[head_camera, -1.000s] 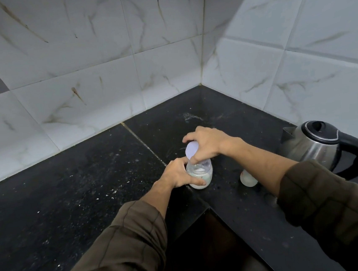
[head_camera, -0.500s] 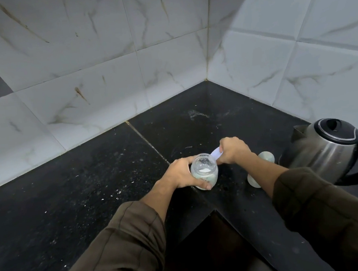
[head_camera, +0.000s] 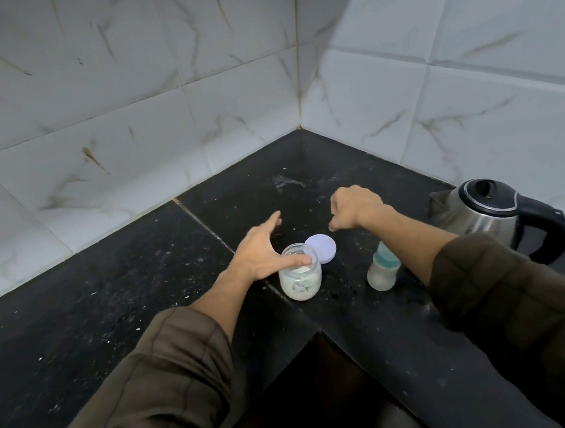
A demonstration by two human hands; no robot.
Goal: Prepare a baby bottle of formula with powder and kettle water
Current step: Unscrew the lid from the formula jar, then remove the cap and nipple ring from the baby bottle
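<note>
We see a small clear glass jar (head_camera: 300,279) w/ white powder inside, upright nr the inner front corner of the black speckled stone worktop (head_camera: 75,302), lid off. Our left hand (head_camera: 260,250) is open: fingers straight & spread toward the back corner, thumb lying across the jar's rim, gripping nothing. The round lilac lid (head_camera: 322,249) lies on the worktop just behind the jar; can't tell if they touch. Our right hand (head_camera: 356,206) hovers above the worktop, closer to the back corner, fingers loosely bent down, holding nothing. A clear baby bottle w/ teal ring (head_camera: 381,270) stands right of the jar, apart from it, partly hidden by the right forearm. A stainless steel kettle w/ black handle (head_camera: 481,212) sits at the worktop's right edge by the wall. Both arms wear dark olive sleeves (head_camera: 152,381).
</note>
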